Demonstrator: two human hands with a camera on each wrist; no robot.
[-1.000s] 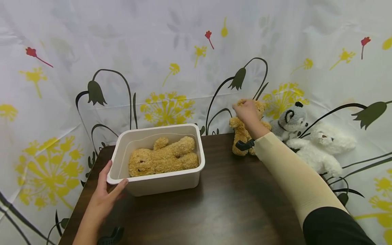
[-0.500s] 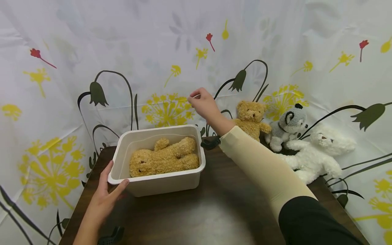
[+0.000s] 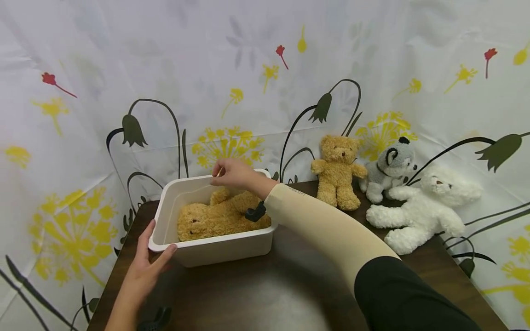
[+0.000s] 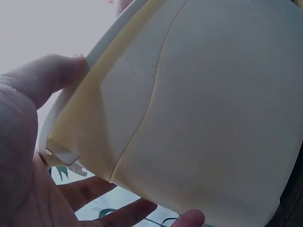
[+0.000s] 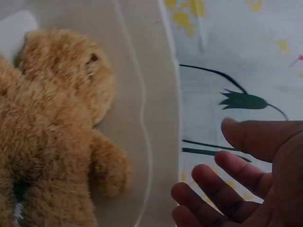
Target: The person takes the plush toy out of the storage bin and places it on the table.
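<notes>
A white plastic bin (image 3: pixel 223 253) stands on the table, with a golden-brown teddy bear (image 3: pixel 207 221) lying in it on its back. My left hand (image 3: pixel 142 271) grips the bin's near left corner. In the left wrist view the thumb (image 4: pixel 61 71) presses on the rim while the fingers spread along the outer wall. Over the bin's far edge hovers my right hand (image 3: pixel 235 174). Its fingers (image 5: pixel 222 187) are loosely bent and hold nothing, apart from the bear in the right wrist view. The right forearm covers part of the bear's legs in the head view.
To the right, a second golden-brown teddy bear (image 3: pixel 339 170) sits upright against the curtain. Beside it are a grey stuffed dog (image 3: pixel 387 170) and a white plush animal (image 3: pixel 426 207) leaning back. A flower-patterned curtain (image 3: pixel 232 55) hangs behind the dark table (image 3: pixel 265 294).
My right hand has moved left, from the standing teddy bear to above the bin, leaving that bear in view. The left hand keeps its hold on the bin's corner.
</notes>
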